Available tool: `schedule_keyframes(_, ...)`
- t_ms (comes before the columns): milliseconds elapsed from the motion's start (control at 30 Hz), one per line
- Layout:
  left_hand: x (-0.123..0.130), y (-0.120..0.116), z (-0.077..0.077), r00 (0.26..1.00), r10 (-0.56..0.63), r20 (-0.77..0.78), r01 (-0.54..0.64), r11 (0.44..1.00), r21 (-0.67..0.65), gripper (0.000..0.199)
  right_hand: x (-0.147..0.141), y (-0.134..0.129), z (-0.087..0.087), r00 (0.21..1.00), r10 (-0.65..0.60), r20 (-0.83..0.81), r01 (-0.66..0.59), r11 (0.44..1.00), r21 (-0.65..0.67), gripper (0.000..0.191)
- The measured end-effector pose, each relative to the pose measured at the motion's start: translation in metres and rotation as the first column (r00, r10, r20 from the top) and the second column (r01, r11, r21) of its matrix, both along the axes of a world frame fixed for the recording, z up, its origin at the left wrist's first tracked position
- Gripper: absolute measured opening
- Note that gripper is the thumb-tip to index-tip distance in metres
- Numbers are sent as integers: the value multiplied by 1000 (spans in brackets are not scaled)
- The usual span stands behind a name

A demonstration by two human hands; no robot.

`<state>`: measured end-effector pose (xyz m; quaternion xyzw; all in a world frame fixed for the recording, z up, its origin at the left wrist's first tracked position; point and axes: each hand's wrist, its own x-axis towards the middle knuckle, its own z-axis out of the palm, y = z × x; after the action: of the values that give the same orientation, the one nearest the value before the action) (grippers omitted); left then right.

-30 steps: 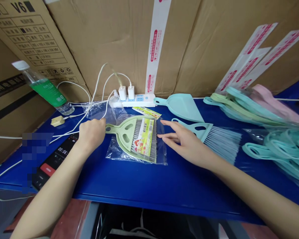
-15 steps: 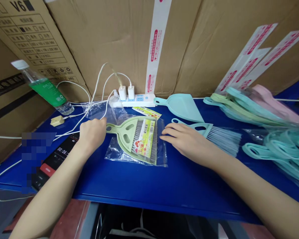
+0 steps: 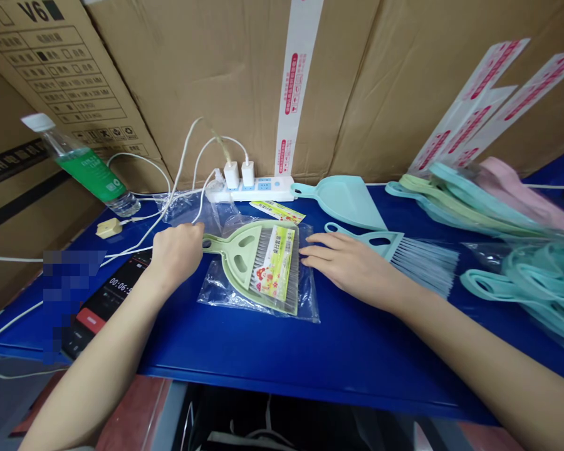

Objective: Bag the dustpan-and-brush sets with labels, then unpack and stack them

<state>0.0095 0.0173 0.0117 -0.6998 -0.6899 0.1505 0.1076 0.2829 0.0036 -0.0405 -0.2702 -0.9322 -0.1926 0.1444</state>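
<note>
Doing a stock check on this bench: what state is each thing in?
Green dustpan: inside clear bag
Teal dustpan: unbagged
Teal brush: unbagged
Power strip: two plugs in
Water bottle: capped
Left hand: curled at dustpan's handle
Right hand: flat, at bag's edge

The person's bare left hand (image 3: 176, 254) is curling inward, knuckles upward, fingertips hidden. The bare right hand (image 3: 352, 266) is lying palm-down, fingers extending and slightly parted. The left forearm (image 3: 94, 357) and right forearm (image 3: 474, 357) are angling inward from the lower corners.
</note>
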Motion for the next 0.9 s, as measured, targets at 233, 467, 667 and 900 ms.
schedule_keyframes(233,-19,0,7,933,-320,166,340,933,-115,49,-1,-3,-2,1000,-1,7,1,1000,4,36)
schedule_keyframes(467,-29,3,4,775,-491,398,572,813,-109,37,1,-3,-3,1000,-7,6,7,1000,21,37)
schedule_keyframes(667,-30,3,7,790,-454,413,550,822,-149,31,0,-4,-4,1000,0,-12,0,1000,28,36)
schedule_keyframes(900,-30,5,9,814,-424,397,514,844,-154,34,1,-7,-2,1000,-10,10,10,1000,-25,36)
